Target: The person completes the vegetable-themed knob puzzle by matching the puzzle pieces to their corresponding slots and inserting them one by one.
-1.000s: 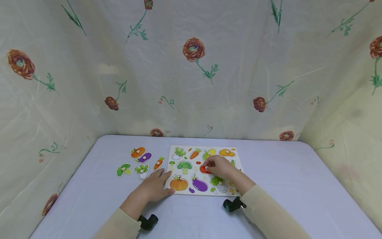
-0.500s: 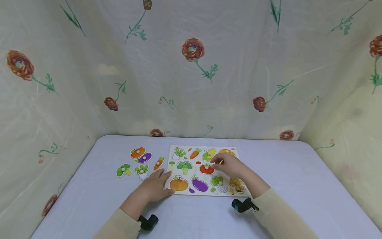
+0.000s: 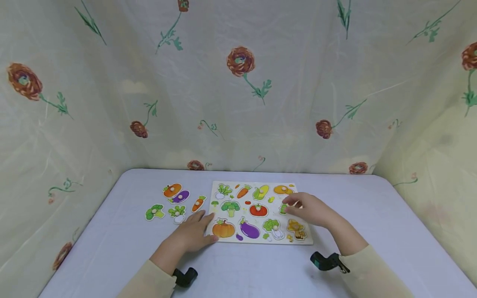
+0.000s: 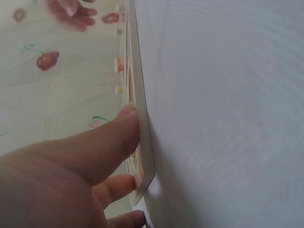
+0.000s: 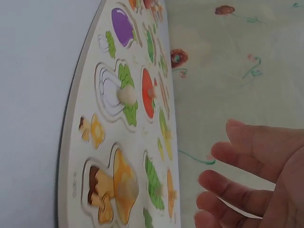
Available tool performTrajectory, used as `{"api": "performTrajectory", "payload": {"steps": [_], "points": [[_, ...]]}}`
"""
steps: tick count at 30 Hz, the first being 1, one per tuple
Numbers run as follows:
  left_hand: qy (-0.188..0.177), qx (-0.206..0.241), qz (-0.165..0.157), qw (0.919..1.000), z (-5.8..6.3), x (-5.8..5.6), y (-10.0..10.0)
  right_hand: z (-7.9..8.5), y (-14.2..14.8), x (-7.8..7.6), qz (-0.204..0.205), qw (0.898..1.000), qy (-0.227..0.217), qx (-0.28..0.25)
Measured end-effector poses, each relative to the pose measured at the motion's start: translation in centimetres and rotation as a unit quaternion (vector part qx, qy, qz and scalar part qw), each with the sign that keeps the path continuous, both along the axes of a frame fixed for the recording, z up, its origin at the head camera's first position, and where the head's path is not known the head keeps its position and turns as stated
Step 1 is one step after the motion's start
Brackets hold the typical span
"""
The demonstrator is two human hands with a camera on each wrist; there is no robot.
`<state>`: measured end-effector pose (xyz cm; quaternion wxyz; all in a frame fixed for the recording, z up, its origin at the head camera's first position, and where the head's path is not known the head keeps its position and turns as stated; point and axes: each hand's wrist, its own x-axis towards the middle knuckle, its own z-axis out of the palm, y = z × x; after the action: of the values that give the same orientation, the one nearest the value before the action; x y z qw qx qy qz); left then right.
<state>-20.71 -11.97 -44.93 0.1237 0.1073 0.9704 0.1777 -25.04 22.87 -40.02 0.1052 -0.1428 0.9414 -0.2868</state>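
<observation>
I'm watching the spread left hand [image 3: 191, 232] touching a rectangular white vegetable-printed board [image 3: 244, 211], the empty right hand [image 3: 308, 209] hovering loosely parted.

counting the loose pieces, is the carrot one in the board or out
Out: the carrot piece lies on the table just left of the board, whose own carrot picture shows no knob.

You've got 2 hands [image 3: 191, 232], 1 board [image 3: 261, 220], 5 loose veg pcs [image 3: 197, 204] at its 9 o'clock, 2 wrist cams [image 3: 187, 277].
</observation>
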Motion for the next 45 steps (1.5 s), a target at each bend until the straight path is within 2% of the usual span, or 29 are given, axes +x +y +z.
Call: {"api": "performTrajectory", "payload": {"steps": [9, 15, 22, 32, 45], "points": [[0.002, -0.002, -0.003, 1.0, 0.0, -0.1, 0.0, -0.7, 2.9, 1.3, 0.017, 0.999, 0.022, 0.016], [-0.001, -0.003, -0.001, 1.0, -0.2, -0.2, 0.0, -1.3, 4.4, 2.1, 0.003, 0.999, 0.007, 0.036], [-0.002, -0.002, 0.001, 1.0, -0.3, -0.3, 0.0, -2.4, 5.8, 2.6, 0.018, 0.999, 0.013, 0.032], [-0.004, -0.003, 0.002, 1.0, -0.2, -0.2, 0.0, -4.2, 6.4, 2.9, 0.034, 0.998, 0.034, 0.029], [0.0, -0.004, -0.003, 1.0, -0.3, -0.3, 0.0, -4.7, 6.6, 3.0, 0.056, 0.997, 0.03, 0.049]]}}
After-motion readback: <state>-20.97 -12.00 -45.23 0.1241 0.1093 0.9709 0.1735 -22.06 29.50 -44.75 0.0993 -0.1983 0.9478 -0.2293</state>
